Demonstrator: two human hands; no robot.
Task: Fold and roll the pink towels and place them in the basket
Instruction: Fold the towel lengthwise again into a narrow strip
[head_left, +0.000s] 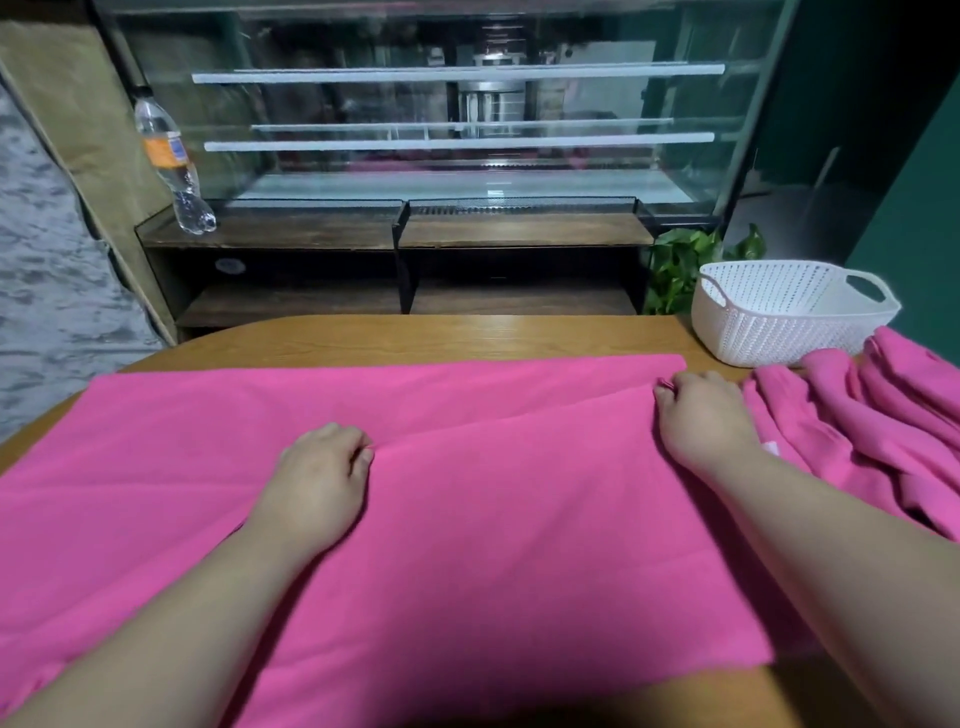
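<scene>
Flat across the table (415, 335): one pink towel (467, 519), its near layer folded over, the fold edge running slantwise. Left grip (317, 478) is curled, pinching that edge mid-towel. Right grip (701, 415) is curled, pinching the same edge at its right corner. Crumpled spare towels (883, 431) lie just right of the right grip, in front of the white basket (789, 317).

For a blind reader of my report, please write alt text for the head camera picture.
A person's left hand and right hand pinch the folded edge of a pink towel spread flat on a wooden table. More pink towels lie heaped at the right, next to a white basket.
</scene>
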